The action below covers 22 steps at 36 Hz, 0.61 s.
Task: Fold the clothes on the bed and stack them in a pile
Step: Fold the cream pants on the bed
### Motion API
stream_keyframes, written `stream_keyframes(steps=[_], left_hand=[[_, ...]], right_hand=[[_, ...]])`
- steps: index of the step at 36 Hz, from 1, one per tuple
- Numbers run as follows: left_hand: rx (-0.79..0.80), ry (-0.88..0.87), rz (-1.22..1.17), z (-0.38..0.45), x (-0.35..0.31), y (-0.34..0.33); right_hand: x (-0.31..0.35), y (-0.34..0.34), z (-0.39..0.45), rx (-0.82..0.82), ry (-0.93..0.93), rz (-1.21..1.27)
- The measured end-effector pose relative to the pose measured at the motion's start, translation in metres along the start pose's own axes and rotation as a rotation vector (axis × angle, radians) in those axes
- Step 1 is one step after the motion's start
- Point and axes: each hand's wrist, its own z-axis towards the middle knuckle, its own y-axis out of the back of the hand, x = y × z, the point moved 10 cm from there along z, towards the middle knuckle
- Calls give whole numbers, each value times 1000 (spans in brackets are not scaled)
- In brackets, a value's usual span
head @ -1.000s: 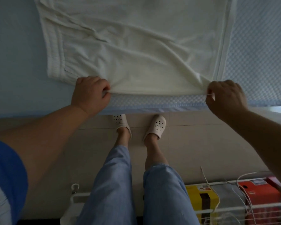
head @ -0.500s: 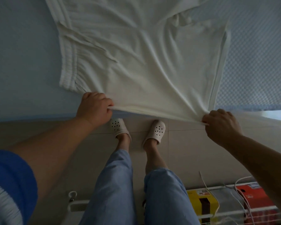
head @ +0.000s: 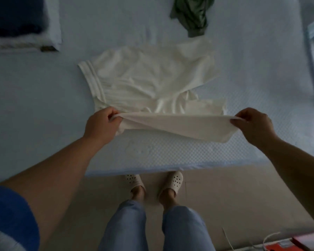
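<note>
1. Pinching one near corner of the white garment (head: 152,84), the left hand (head: 101,126) has thumb and curled fingers closed on the cloth, by the waistband end.
2. Right hand (head: 253,124) pinches the other end of the same near edge, fingers curled over the fabric.
3. Between the two hands that edge is lifted off the bed (head: 43,105) and stretched taut, with a fold of cloth sagging below it; the rest of the garment lies wrinkled on the bed behind, ribbed waistband toward the left.
4. Garment sits about mid-bed, set back from the near edge; a band of bare quilted cover shows between it and that edge.
5. Crumpled green garment (head: 191,15) lies near the far edge, just beyond the white one, apart from it.
6. Dark blue item (head: 14,15) on a pale pillow occupies the far left corner; blurred.
7. Below the near edge: tiled floor, two white perforated clogs (head: 172,183), blue trouser legs.
8. Red box (head: 297,243) and white cord at the lower right, on the floor side.
</note>
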Motion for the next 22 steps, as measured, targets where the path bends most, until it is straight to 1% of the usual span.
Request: stream_keyframes(steps=[5,14,19,22], left_hand=[[-108,80,-82,48,-6,19],[-242,146,-20,151,-36,28],[-240,196,98,201,-44,16],[-177,244,176,217,-39,-4]], right_hand=[[43,10,65,-35,-18,79],[104,6,200,-42,4,187],[116,-15,262,-8,4,215],[109,-40,287,78,-74,265]])
